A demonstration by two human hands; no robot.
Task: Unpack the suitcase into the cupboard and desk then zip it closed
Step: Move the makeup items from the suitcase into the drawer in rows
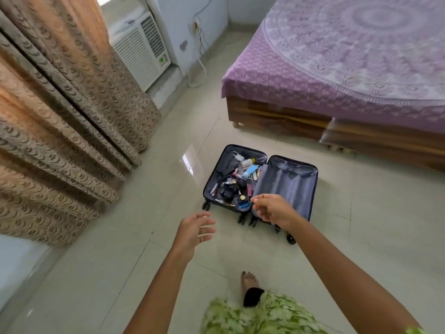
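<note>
The suitcase (261, 186) is lying open on the tiled floor (134, 249) just beyond both outstretched hands — its left half (234, 179) is holding a jumble of small toiletries, tubes and black cables, its right half (287, 184) is showing only grey lining. The right hand (271, 208) is hovering over the near edge of that lined half, fingers loosely bent, holding nothing. The left hand (195, 229) is spreading open beside the wheels (242, 219), empty. Beyond the hands a purple-covered bed (349, 59) is standing to the right, patterned curtains (60, 121) hanging to the left.

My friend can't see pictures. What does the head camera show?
A small suitcase lies open on the tiled floor, one half full of little toiletries and cables. A person's empty left hand and right hand reach toward it; a purple-covered bed stands behind.
</note>
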